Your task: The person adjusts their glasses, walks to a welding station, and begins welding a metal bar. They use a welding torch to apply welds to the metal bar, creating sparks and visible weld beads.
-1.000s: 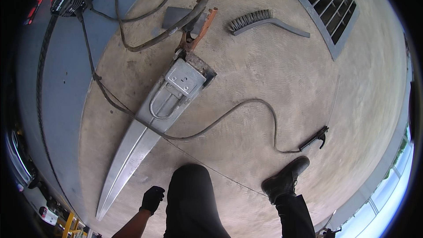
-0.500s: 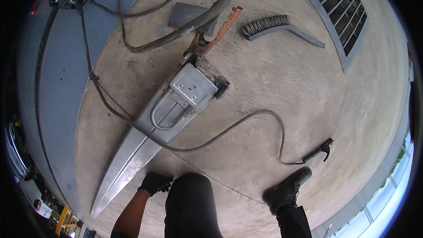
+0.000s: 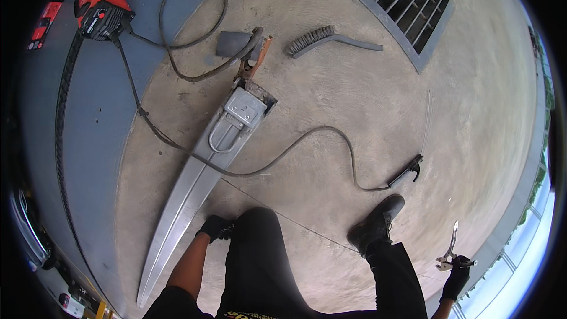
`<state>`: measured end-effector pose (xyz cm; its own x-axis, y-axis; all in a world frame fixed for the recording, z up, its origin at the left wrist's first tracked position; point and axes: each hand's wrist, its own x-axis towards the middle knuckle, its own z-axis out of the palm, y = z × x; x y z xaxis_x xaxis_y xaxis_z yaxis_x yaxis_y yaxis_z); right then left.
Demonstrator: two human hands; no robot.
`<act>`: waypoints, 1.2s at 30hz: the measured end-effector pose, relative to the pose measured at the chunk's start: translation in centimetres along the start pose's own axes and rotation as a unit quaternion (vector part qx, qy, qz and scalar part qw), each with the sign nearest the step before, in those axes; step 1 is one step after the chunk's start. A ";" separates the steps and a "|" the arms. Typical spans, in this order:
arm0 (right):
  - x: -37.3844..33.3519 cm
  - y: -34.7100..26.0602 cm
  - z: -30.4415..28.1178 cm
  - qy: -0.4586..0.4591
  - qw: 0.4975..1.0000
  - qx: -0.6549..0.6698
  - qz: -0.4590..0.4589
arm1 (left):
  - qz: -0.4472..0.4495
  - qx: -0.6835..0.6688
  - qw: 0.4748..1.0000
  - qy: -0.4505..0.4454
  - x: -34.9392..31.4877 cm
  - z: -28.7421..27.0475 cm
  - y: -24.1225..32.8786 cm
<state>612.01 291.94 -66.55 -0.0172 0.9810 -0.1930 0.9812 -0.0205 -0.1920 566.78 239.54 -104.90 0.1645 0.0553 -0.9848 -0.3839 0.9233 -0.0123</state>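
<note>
My right hand (image 3: 456,277), in a black glove, holds silver locking pliers (image 3: 444,261) at the lower right, with one handle lever swung away from the body. Beside my bent knee is my left hand (image 3: 216,228), also gloved, its fingers curled and nothing visible in them. Left of it a long, tapering metal beam (image 3: 183,207) lies on the floor, with a plate and a U-shaped bar near its wide end. A copper-coloured ground clamp (image 3: 255,64) grips that far end. An electrode holder (image 3: 406,171) with a thin rod lies beyond my right boot.
A red and black welding machine (image 3: 103,12) stands at the far left. Its cables (image 3: 277,162) loop across the floor and over the beam. A wire brush (image 3: 322,40), a dark flat plate (image 3: 230,44) and a floor grate (image 3: 407,3) are farther off.
My right hand has come into view at the lower right with the locking pliers. The view has shifted, showing more of the welding machine. My left hand stays beside the knee.
</note>
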 end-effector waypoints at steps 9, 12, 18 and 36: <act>-4.1 -20.6 10.9 -0.340 0.897 0.282 -0.023 | 0.137 0.417 0.887 0.140 -9.3 2.3 9.2; -8.3 -25.7 15.0 -0.425 0.843 0.284 -0.169 | 0.381 0.100 0.918 0.053 -17.1 4.7 10.9; -20.1 -33.4 21.1 -0.495 0.763 0.325 -0.258 | 0.518 0.012 0.837 0.175 -24.4 6.7 10.3; -6.5 -23.3 31.1 -0.644 0.697 0.291 -0.121 | 0.324 -0.113 0.775 0.531 -16.9 -14.6 3.2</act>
<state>583.22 280.06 -90.78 -0.6945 -0.0108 -0.7194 0.6824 -0.3265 -0.6540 549.56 236.03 -90.86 -0.9236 0.0240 -0.3826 -0.2429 0.7355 0.6325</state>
